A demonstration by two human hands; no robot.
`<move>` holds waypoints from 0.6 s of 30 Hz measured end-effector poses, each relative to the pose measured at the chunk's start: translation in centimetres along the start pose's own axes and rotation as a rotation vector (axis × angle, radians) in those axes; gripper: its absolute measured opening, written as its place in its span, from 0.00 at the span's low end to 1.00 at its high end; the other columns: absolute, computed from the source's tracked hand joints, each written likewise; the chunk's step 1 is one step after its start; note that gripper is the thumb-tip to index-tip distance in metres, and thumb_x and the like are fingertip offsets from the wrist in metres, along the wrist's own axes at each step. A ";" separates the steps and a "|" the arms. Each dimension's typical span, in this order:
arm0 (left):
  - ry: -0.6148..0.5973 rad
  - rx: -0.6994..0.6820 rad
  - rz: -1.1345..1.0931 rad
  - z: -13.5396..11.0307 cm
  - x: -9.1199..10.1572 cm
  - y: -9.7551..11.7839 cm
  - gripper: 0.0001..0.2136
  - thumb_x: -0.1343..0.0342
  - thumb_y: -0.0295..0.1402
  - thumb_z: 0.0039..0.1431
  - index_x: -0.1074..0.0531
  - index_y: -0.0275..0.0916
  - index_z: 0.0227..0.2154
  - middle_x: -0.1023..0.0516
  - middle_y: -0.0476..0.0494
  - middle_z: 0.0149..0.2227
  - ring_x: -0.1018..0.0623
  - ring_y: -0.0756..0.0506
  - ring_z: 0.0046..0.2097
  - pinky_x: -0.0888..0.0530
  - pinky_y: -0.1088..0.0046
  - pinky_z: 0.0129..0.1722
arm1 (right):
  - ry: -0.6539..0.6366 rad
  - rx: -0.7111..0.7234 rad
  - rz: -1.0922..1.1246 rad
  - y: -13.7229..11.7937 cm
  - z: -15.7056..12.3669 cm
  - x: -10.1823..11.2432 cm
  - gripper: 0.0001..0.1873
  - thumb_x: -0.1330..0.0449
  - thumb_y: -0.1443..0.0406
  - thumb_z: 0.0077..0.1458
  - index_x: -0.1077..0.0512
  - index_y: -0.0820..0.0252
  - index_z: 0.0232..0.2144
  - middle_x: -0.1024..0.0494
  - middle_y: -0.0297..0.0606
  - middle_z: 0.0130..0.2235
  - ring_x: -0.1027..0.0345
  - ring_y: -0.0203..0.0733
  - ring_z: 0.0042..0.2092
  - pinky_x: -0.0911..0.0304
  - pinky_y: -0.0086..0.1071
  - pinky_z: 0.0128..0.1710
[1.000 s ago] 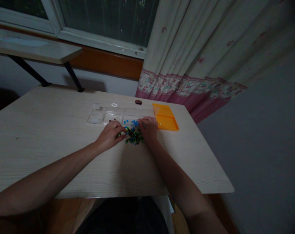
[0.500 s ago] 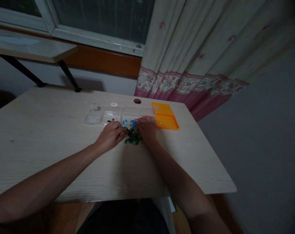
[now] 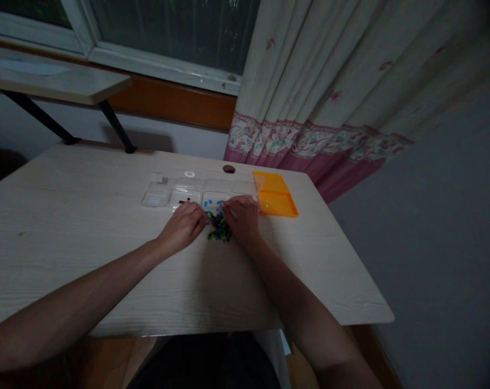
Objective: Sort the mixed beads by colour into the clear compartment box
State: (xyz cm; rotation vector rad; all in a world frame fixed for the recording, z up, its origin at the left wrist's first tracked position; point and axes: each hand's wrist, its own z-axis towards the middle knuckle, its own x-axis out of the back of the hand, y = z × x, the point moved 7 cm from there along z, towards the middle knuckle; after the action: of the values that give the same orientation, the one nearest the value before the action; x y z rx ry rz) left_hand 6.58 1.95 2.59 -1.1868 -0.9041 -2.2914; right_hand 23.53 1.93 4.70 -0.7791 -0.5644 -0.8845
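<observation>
A pile of small green, blue and dark pieces (image 3: pixel 219 228) lies on the table between my hands. My left hand (image 3: pixel 185 222) is at the pile's left edge, its thumb and fingers pinched together; what they hold, if anything, is too small to make out. On the other side, my right hand (image 3: pixel 242 217) reaches over the pile's upper right, fingers closed near the clear compartment tray (image 3: pixel 155 199). Several blue pieces (image 3: pixel 208 203) sit in one tray compartment, and a few dark red pieces (image 3: pixel 182 202) in the compartment to its left. My right fingertips are hidden in part.
An orange two-part plastic case (image 3: pixel 276 201) lies right of the tray. Behind the tray is a round hole (image 3: pixel 229 169) in the tabletop (image 3: pixel 86 227). A raised shelf (image 3: pixel 62 84) on black legs stands at the back left, and a curtain (image 3: pixel 301 124) hangs behind the table.
My right hand has shifted slightly down and left at the tray's front edge. Fewer blue pieces show beside its fingertips. My left hand stays pinched at the pile, moved very little.
</observation>
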 end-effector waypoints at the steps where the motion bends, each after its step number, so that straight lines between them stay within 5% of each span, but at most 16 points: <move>1: 0.019 0.004 -0.022 0.0 0.1 -0.2 0.10 0.51 0.35 0.71 0.27 0.37 0.38 0.26 0.40 0.38 0.28 0.40 0.44 0.31 0.58 0.49 | -0.001 0.033 0.011 -0.3 -0.1 0.0 0.10 0.40 0.60 0.66 0.18 0.55 0.38 0.18 0.38 0.41 0.29 0.43 0.47 0.41 0.40 0.55; 7: 0.144 0.091 -0.178 -0.1 0.8 -1.7 0.10 0.51 0.36 0.71 0.28 0.38 0.36 0.27 0.41 0.36 0.28 0.41 0.43 0.30 0.60 0.47 | -0.099 0.246 0.034 -2.4 -0.8 -0.6 0.10 0.35 0.58 0.61 0.18 0.48 0.44 0.18 0.36 0.43 0.31 0.45 0.51 0.42 0.41 0.57; 18: 0.166 0.143 -0.314 0.0 0.5 -2.3 0.11 0.49 0.37 0.70 0.27 0.39 0.35 0.28 0.43 0.35 0.28 0.43 0.42 0.31 0.65 0.42 | -0.081 0.226 -0.016 -4.0 -0.7 -0.5 0.07 0.36 0.59 0.63 0.17 0.51 0.37 0.16 0.35 0.38 0.31 0.45 0.47 0.43 0.41 0.53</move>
State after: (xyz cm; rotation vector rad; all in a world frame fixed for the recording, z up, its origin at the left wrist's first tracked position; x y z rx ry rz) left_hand 4.88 3.56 2.14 -0.8283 -1.2386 -2.4712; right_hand 20.03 0.01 5.36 -0.6073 -0.7299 -0.7904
